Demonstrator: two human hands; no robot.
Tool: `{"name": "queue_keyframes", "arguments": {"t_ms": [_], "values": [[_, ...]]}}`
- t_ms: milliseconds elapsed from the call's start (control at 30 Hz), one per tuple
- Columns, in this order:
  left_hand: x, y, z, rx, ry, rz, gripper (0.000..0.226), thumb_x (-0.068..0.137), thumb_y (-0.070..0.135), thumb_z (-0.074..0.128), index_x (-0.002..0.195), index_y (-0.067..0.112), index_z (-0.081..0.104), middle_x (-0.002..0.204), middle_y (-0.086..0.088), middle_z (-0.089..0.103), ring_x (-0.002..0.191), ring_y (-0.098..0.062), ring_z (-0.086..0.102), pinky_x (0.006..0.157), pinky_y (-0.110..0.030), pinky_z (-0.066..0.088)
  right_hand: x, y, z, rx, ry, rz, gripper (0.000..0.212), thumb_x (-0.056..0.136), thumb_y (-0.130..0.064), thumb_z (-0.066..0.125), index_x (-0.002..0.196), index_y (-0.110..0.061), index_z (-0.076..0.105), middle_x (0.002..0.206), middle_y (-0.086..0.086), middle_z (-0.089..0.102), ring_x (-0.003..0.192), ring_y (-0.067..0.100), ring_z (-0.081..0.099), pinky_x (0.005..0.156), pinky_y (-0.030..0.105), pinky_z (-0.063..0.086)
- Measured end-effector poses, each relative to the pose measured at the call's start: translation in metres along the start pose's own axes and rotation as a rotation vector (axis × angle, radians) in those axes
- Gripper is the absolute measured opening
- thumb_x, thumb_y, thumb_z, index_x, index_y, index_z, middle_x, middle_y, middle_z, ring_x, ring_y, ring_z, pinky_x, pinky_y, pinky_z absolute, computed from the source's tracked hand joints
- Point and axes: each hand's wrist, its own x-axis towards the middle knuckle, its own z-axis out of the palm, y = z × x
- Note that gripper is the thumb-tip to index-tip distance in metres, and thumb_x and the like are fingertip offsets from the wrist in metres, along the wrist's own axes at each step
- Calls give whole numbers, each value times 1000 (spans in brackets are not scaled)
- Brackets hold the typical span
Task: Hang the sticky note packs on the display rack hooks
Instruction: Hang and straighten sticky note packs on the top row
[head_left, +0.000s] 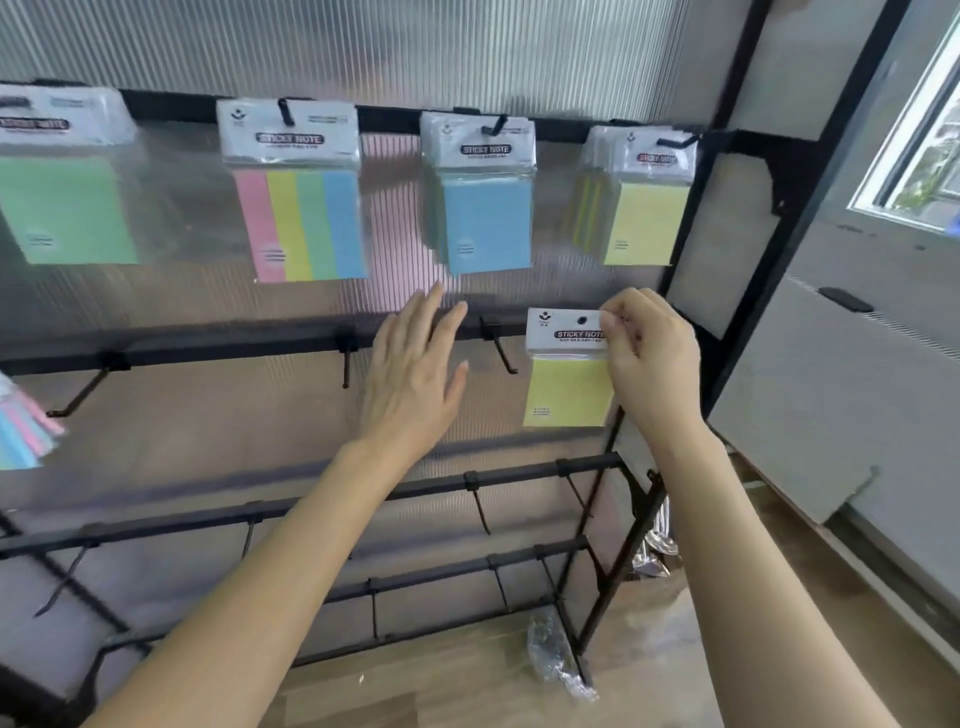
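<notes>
My right hand (652, 358) pinches the white header of a yellow sticky note pack (567, 389) at the right end of the rack's second bar (218, 347). The pack's hang hole sits level with that bar; whether a hook passes through it I cannot tell. My left hand (415, 374) is spread flat with straight fingers in front of the same bar, holding nothing, just left of a bare hook (501, 348). On the top bar hang a green pack (67, 208), a four-colour pack (301, 223), blue packs (485, 223) and yellow packs (641, 218).
Bare black hooks (78, 395) line the second bar and the lower bars (519, 478). More packs (23, 431) poke in at the left edge. Crumpled clear wrapping (556, 654) lies on the wooden floor by the rack's foot. A grey door (831, 389) stands at the right.
</notes>
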Motion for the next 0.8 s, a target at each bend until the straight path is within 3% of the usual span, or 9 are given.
{"name": "queue_keyframes", "arguments": {"t_ms": [233, 433, 567, 700, 800], "values": [[14, 21, 11, -43, 1, 1, 52, 92, 18, 52, 141, 10, 35, 151, -14, 24, 139, -29, 20, 112, -40, 8, 22, 16, -21, -24, 27, 26, 11, 88, -5, 49, 80, -7, 56, 80, 2, 54, 73, 20, 49, 60, 32, 33], [27, 49, 26, -51, 29, 11, 56, 89, 16, 55, 141, 9, 34, 149, -15, 29, 138, -30, 23, 112, -41, 9, 47, 32, -33, -47, 4, -31, 12, 90, -8, 49, 81, -10, 56, 78, -6, 53, 71, 13, 46, 56, 25, 30], [43, 63, 34, -28, 92, -21, 61, 88, 13, 57, 142, 9, 30, 147, -16, 32, 136, -30, 27, 111, -43, 15, 72, 47, -40, -53, 28, -100, 11, 90, -9, 48, 84, -7, 57, 83, -2, 55, 73, 13, 46, 61, 29, 31], [59, 75, 40, 122, 151, -46, 53, 91, 28, 35, 141, 11, 29, 146, -14, 35, 135, -29, 30, 111, -46, 16, 101, 61, -47, -15, 36, -123, 11, 91, -12, 48, 86, -7, 57, 84, -4, 54, 75, 11, 45, 62, 28, 29], [71, 83, 45, 200, 195, -88, 53, 92, 31, 31, 141, 11, 30, 146, -15, 35, 135, -30, 30, 111, -46, 14, 123, 67, -53, 5, 42, -117, 13, 92, -13, 46, 90, -8, 58, 84, -5, 55, 76, 13, 45, 61, 28, 26]]}}
